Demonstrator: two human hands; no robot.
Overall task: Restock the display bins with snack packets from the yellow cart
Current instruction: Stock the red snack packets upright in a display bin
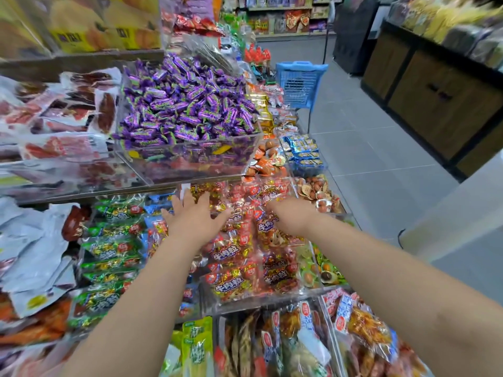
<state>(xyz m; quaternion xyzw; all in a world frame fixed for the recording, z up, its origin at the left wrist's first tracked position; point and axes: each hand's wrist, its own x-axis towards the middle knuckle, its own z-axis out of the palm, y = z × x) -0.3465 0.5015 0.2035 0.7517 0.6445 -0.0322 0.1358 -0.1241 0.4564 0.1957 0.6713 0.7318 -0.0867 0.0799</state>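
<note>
- My left hand [190, 216] lies flat on the red snack packets [234, 268] with its fingers fanned wide, holding nothing. I judge the spread is there to press the slippery heap down and level it.
- My right hand [288, 213] sits just beside it on the same heap. Its fingertips are sunk among the wrappers, so I cannot tell whether it pinches a packet or only pushes.
- The packets lie under both palms and nearer to me, heaped in a clear bin [272, 298]. Its front wall looks to be what keeps them from sliding my way.
- Just outside the left hand are green packets [109, 240]. Beyond both hands, on the higher tier, is a bin of purple sweets [187, 104].
- Well beyond the right hand a blue basket [299, 83] stands on the floor. The yellow cart is out of view, so I judge the next load means turning away from this bin.
- The risk I see is that the heap looks full, and a hard push could tip packets over the divider beside the right hand.
</note>
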